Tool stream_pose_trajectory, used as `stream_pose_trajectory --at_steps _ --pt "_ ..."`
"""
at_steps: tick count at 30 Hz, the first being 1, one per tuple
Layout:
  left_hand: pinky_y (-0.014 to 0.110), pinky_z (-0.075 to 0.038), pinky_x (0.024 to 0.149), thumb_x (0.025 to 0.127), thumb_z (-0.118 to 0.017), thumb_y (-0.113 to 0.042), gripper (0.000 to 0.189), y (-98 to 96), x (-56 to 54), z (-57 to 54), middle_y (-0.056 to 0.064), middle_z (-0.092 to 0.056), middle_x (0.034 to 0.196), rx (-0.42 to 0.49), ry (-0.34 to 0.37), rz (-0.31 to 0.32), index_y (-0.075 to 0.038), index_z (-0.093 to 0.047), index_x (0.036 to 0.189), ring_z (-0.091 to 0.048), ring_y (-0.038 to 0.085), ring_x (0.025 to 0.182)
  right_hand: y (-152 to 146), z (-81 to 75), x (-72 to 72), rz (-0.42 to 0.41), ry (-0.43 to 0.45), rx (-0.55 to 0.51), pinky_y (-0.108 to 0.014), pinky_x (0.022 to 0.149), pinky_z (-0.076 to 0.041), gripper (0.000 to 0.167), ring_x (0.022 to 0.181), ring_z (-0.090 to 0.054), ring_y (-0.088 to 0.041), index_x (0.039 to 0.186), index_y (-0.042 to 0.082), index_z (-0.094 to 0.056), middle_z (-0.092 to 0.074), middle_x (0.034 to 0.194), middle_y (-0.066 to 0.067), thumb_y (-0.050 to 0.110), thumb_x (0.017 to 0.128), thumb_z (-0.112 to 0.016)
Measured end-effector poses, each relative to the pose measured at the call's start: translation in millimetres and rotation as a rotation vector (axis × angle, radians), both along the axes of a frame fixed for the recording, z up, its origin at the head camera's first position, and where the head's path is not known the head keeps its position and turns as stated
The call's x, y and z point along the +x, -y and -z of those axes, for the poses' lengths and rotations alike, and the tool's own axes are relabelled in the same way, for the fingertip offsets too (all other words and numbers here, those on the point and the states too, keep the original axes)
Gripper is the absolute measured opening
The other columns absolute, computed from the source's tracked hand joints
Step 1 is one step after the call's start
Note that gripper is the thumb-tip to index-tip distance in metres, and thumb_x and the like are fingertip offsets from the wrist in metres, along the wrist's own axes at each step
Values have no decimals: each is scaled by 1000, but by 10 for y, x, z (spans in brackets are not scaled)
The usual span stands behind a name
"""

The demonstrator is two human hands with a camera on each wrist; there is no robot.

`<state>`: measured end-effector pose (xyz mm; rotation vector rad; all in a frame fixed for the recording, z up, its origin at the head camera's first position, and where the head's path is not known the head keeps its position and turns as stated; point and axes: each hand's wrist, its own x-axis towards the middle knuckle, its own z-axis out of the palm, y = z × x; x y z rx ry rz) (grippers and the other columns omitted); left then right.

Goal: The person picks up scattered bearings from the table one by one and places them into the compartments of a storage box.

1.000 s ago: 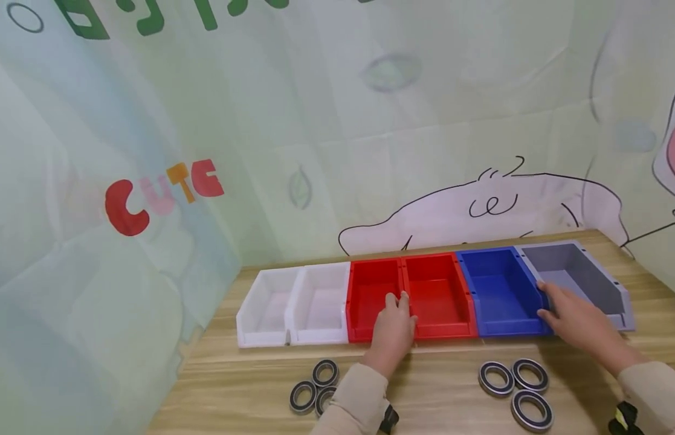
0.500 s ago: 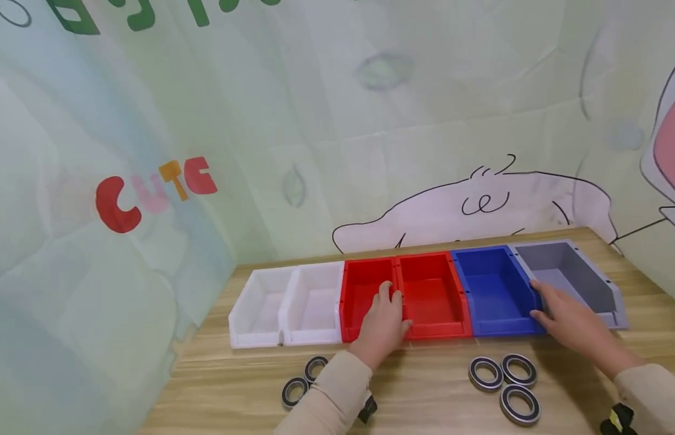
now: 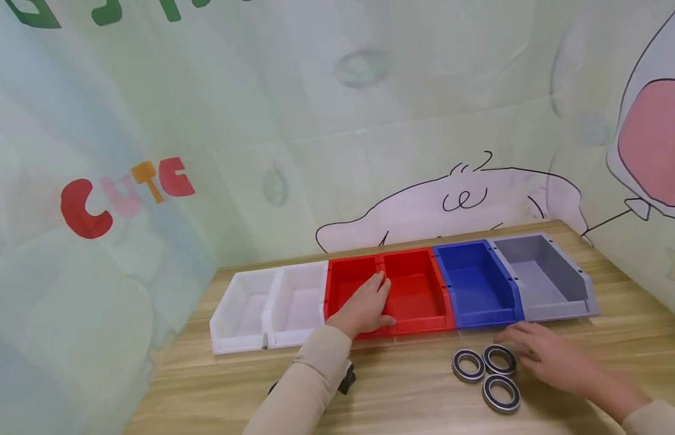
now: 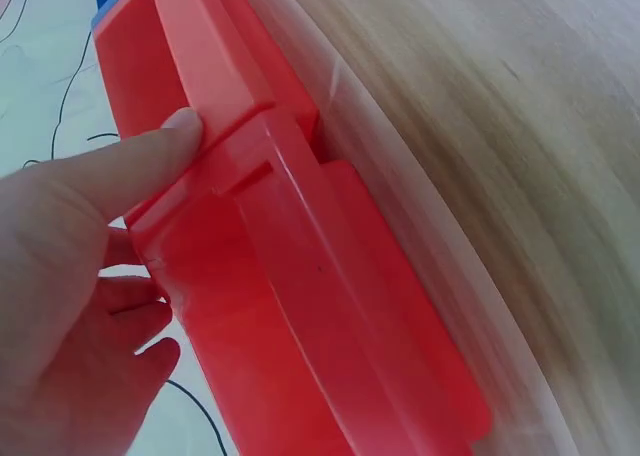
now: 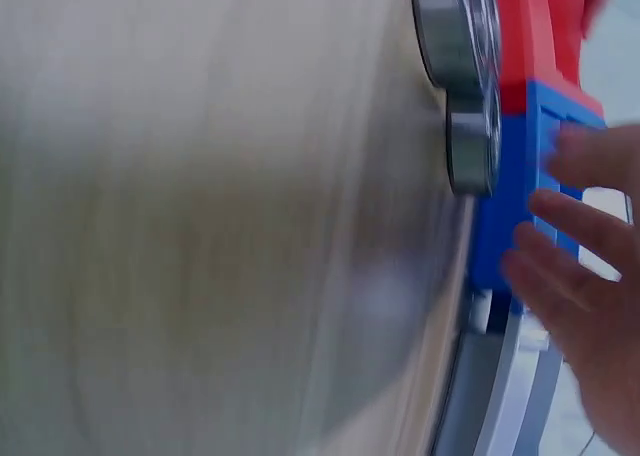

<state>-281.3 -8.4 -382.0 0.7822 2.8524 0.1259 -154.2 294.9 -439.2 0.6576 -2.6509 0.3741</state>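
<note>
In the head view my left hand (image 3: 364, 308) lies over the divider between the left red bin (image 3: 342, 284) and the right red bin (image 3: 419, 290). The left wrist view has its thumb (image 4: 170, 148) touching the rim where the two bins meet, fingers loosely bent beside it. My right hand (image 3: 555, 356), blurred, hovers at the right of three ring-shaped ball bearings, fingers spread and holding nothing. These are a left bearing (image 3: 468, 379), a back bearing (image 3: 510, 370) near the fingertips, and a front bearing (image 3: 501, 409). Whether the fingers touch the back one I cannot tell.
The bins stand in one row on the wooden table (image 3: 413, 386): two white bins (image 3: 301, 302) at left, then the red ones, a blue bin (image 3: 475, 290) and a grey bin (image 3: 538, 284). A printed curtain (image 3: 234, 121) hangs behind. My left sleeve (image 3: 299, 386) covers the table's left front.
My right hand has left the edge between the blue and grey bins and come down to the bearings. The left hand's fingers have straightened over the red divider; its sleeve now hides the left bearing group.
</note>
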Motion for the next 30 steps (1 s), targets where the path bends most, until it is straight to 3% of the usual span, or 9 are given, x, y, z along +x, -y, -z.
stream_pose_trajectory --at_steps 3,6,9,13,21,25,30 --pt "35 -30 111 77 -72 -35 87 1 1 -14 4 -14 155 -18 -5 4 -13 -23 147 -15 21 142 91 37 14 -59 157 23 -49 79 -50 36 102 -58 -30 109 23 -64 -60 115 -7 13 75 -70" --pt "37 -28 112 77 -72 -34 87 -16 -5 -32 3 -16 155 -10 -6 0 -13 -24 146 -17 21 142 177 43 11 -9 238 -8 -53 78 -49 30 101 -59 -34 111 21 -64 -60 114 -9 27 81 -66" --pt "41 -25 113 77 -73 -34 87 -33 -9 -42 3 -18 154 -2 -1 -6 -13 -25 146 -18 22 141 258 50 11 56 257 -7 -47 74 -50 34 92 -60 -29 108 20 -65 -62 105 -6 38 80 -67" --pt "41 -23 114 76 -73 -33 87 -44 -10 -40 3 -19 154 3 1 -6 -13 -26 146 -18 22 141 343 56 -10 124 283 -14 -39 67 -48 34 83 -57 -22 101 21 -66 -59 97 -1 38 72 -73" --pt "38 -46 98 76 -73 -32 88 -39 0 2 5 -17 152 75 55 -69 -17 -23 147 -23 24 138 427 6 -94 238 404 -85 -36 61 -42 25 76 -50 -20 86 25 -64 -53 87 -3 28 64 -75" --pt "37 -48 94 76 -74 -32 89 -39 13 14 6 -18 152 65 54 -49 -16 -23 147 -23 24 138 460 -9 -94 285 432 -66 -38 61 -43 25 76 -51 -23 84 25 -63 -53 88 -5 26 62 -75" --pt "36 -51 91 76 -74 -32 88 -9 16 16 7 -19 151 63 51 -55 -16 -24 147 -24 24 137 497 1 -92 305 403 -27 -39 59 -43 23 74 -52 -23 82 27 -63 -54 86 -5 28 62 -74"
